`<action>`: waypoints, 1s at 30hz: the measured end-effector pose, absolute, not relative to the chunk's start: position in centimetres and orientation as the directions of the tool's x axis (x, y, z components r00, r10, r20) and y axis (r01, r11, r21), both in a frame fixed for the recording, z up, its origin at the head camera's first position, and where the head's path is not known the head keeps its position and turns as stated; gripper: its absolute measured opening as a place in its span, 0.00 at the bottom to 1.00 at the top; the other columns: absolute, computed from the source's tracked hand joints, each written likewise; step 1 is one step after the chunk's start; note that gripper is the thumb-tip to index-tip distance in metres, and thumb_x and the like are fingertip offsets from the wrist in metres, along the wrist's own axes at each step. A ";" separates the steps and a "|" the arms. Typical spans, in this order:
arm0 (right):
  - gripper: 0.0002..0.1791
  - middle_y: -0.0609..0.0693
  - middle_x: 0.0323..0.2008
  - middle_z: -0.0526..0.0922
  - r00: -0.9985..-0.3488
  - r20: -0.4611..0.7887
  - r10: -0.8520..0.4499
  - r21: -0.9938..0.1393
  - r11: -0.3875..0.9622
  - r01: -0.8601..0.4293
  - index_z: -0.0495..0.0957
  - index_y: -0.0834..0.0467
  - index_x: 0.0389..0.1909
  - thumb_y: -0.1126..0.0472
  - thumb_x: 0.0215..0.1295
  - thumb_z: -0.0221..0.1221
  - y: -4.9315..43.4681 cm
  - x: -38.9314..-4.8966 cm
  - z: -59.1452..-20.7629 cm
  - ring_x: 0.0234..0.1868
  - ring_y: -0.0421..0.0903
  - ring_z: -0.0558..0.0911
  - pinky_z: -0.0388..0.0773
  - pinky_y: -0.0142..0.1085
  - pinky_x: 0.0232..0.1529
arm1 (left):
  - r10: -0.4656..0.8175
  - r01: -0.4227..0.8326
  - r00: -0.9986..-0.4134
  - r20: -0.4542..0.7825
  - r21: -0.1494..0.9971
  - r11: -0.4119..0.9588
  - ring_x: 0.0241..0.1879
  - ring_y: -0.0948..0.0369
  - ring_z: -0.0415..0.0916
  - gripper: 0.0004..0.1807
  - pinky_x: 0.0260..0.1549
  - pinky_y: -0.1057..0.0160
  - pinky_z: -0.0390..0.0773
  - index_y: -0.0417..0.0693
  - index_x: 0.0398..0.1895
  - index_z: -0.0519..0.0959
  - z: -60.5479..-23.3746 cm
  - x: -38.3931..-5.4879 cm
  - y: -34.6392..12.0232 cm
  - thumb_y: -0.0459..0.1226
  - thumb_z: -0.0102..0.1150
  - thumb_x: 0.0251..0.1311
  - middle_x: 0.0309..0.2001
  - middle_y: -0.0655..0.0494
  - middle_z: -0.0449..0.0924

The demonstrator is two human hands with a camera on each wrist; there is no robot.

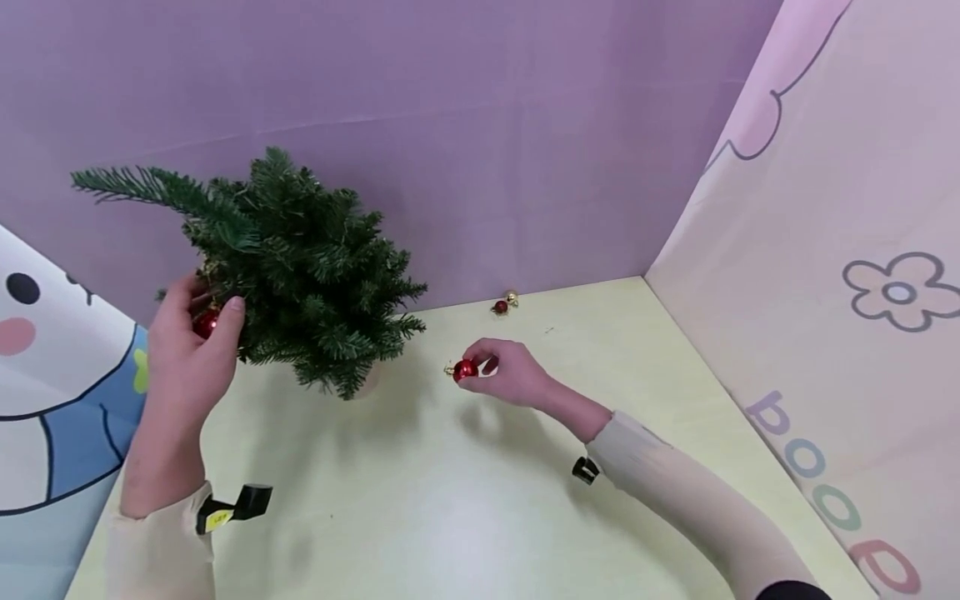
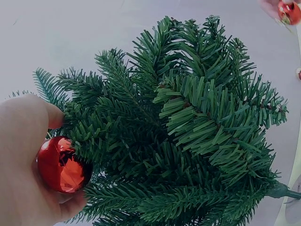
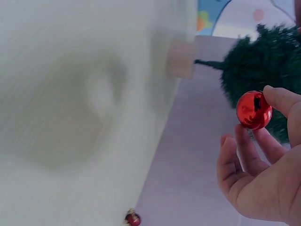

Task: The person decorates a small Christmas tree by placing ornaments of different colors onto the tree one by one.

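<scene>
A small artificial Christmas tree [image 1: 300, 258] leans toward the left in the head view, its green branches spread over a pale base. My left hand [image 1: 191, 350] is at its left side, thumb and fingers around a shiny red bauble [image 2: 65, 165] that touches the needles; some fingertips are hidden by branches. My right hand [image 1: 513, 372] is over the table to the right of the tree. Between thumb and fingertips it pinches another red bauble [image 3: 254, 110], whose gold string end [image 1: 449, 370] points toward the tree.
By the purple back wall [image 1: 525, 167], a dark red bauble [image 1: 500, 307] and a gold bauble [image 1: 512, 297] lie on the pale table [image 1: 420, 500]. The tree's pinkish base [image 3: 181, 59] stands near that wall. Printed panels [image 1: 825, 333] border the table at left and right.
</scene>
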State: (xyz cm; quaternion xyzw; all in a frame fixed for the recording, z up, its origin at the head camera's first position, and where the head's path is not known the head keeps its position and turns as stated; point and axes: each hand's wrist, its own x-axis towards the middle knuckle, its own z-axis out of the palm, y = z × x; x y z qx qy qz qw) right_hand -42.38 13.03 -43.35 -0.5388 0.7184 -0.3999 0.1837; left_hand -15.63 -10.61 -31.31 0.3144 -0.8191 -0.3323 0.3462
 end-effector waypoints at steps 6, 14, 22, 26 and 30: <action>0.16 0.39 0.31 0.78 -0.335 0.158 -0.929 -0.789 0.085 -0.609 0.76 0.48 0.37 0.50 0.47 0.65 14.0 -41.2 -41.2 0.33 0.42 0.76 0.74 0.31 0.31 | -0.748 -0.263 -0.558 0.359 0.779 0.570 0.59 0.55 0.57 0.26 0.52 0.56 0.63 0.56 0.64 0.56 -31.5 -15.6 -10.5 0.45 0.43 0.62 0.59 0.50 0.59; 0.16 0.37 0.32 0.77 -0.281 0.176 -0.944 -0.762 0.050 -0.646 0.76 0.46 0.38 0.48 0.48 0.64 14.6 -40.2 -37.8 0.34 0.41 0.75 0.74 0.32 0.27 | -0.752 -0.174 -0.508 0.420 0.805 0.568 0.57 0.59 0.58 0.25 0.48 0.61 0.61 0.58 0.64 0.54 -31.2 -15.9 -9.8 0.41 0.41 0.64 0.60 0.55 0.56; 0.14 0.37 0.31 0.76 -0.249 0.247 -0.936 -0.720 -0.005 -0.694 0.75 0.45 0.37 0.48 0.49 0.63 13.8 -39.7 -34.7 0.33 0.37 0.74 0.73 0.31 0.23 | -0.617 -0.165 -0.203 0.760 0.595 0.787 0.48 0.61 0.64 0.17 0.45 0.66 0.61 0.51 0.52 0.70 -30.3 -16.8 -8.7 0.36 0.48 0.58 0.49 0.67 0.66; 0.13 0.37 0.31 0.77 -0.252 0.263 -0.932 -0.717 -0.014 -0.697 0.75 0.45 0.36 0.48 0.49 0.62 13.2 -39.4 -33.8 0.33 0.37 0.75 0.73 0.31 0.25 | -0.463 -0.222 -0.101 0.881 0.433 0.873 0.44 0.55 0.67 0.13 0.43 0.59 0.63 0.42 0.41 0.76 -29.7 -17.6 -7.6 0.36 0.48 0.55 0.43 0.58 0.73; 0.13 0.36 0.32 0.76 -0.256 0.261 -0.931 -0.716 -0.009 -0.698 0.75 0.44 0.36 0.47 0.49 0.62 12.5 -38.9 -33.1 0.33 0.36 0.74 0.74 0.31 0.27 | -0.325 -0.231 -0.090 0.941 0.298 0.926 0.42 0.48 0.69 0.15 0.42 0.50 0.64 0.37 0.38 0.77 -29.5 -18.7 -6.0 0.37 0.49 0.51 0.41 0.46 0.75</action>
